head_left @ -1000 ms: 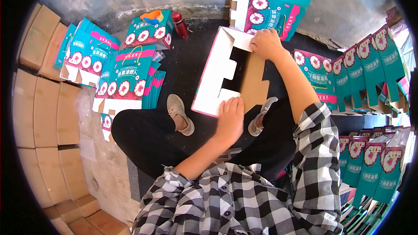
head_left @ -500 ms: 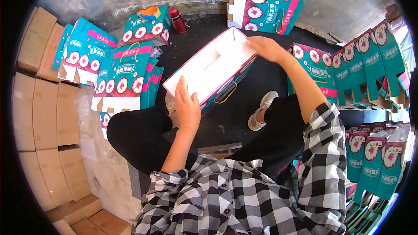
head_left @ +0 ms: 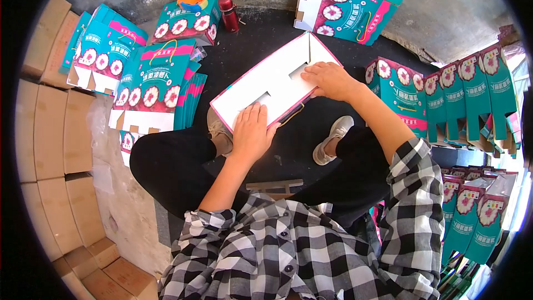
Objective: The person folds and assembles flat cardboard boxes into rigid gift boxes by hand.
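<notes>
A cardboard gift box stands tilted between my legs, its white inside facing up. White bottom flaps with notched slots show there, and a yellow cord handle hangs on its near side. My left hand lies with fingers stretched on the white board at the near-left end, thumb apart near the outer wall. At the right, my right hand has its fingers bent over a white flap by a slot and its thumb at the near edge, gripping the box there. Part of the near wall is hidden by my hands.
Teal printed boxes stand at the left, with more boxes at the back wall and rows of them on the right. A red flask and an orange-blue tape roll are behind. Brown cartons line the left.
My right hand has moved from the far right corner down onto the near side flap. My left hand has shifted right and inward over the board. Slots now show in the white flaps.
</notes>
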### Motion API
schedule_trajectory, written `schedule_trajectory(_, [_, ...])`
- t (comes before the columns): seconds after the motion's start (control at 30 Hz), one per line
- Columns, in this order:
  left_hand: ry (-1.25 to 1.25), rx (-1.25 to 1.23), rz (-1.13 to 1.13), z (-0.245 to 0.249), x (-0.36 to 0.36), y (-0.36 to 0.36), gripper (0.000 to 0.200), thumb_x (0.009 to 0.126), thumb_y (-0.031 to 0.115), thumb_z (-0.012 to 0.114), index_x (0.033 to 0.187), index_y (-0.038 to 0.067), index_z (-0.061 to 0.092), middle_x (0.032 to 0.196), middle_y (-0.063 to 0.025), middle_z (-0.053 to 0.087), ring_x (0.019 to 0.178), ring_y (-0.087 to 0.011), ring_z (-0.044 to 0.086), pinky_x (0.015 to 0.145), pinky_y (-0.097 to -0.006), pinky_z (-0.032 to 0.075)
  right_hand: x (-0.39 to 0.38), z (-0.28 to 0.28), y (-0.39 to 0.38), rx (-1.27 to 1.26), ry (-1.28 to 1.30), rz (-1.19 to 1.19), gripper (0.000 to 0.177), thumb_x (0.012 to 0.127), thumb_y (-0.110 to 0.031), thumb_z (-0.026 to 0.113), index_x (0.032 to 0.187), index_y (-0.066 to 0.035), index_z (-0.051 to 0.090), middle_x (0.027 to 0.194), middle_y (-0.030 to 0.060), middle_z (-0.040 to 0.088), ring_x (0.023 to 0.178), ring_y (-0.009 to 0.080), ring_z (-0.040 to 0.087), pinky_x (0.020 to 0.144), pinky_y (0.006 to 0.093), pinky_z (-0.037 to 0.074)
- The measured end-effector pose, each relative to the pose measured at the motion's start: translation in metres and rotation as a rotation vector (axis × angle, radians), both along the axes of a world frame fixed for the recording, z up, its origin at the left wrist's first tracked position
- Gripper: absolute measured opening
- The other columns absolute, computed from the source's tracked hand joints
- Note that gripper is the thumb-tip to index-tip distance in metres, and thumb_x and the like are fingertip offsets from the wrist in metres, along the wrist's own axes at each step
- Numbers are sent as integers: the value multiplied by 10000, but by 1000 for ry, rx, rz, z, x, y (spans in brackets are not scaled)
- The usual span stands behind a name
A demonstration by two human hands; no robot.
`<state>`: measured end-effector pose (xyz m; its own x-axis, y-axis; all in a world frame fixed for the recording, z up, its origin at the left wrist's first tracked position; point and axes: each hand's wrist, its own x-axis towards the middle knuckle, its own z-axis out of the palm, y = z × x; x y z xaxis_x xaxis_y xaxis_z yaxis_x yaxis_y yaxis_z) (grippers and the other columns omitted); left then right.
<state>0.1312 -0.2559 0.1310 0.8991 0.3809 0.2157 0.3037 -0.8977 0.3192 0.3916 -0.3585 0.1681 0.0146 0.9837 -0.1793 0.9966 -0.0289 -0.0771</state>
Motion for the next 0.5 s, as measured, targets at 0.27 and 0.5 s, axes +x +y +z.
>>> schedule_trajectory(0.27, [-318, -53, 81, 15, -10, 4, 486, 837, 251, 625, 1213, -27, 495, 1283, -230, 462, 1205, -374, 425, 1019, -441, 324, 2, 17, -8, 198, 218, -65, 543, 773, -324, 701, 1235, -88, 541, 1297, 123, 510, 1210, 308, 459, 993, 412, 389])
schedule_trajectory(0.5, [-590, -1184, 701, -21, -39, 75, 583, 937, 476, 455, 1283, 8, 486, 1301, -173, 491, 1221, -303, 443, 1028, -414, 328, 44, -14, -8, 447, 573, -730, 594, 898, -522, 477, 1203, -20, 567, 1165, 175, 584, 1160, 302, 513, 982, 363, 388])
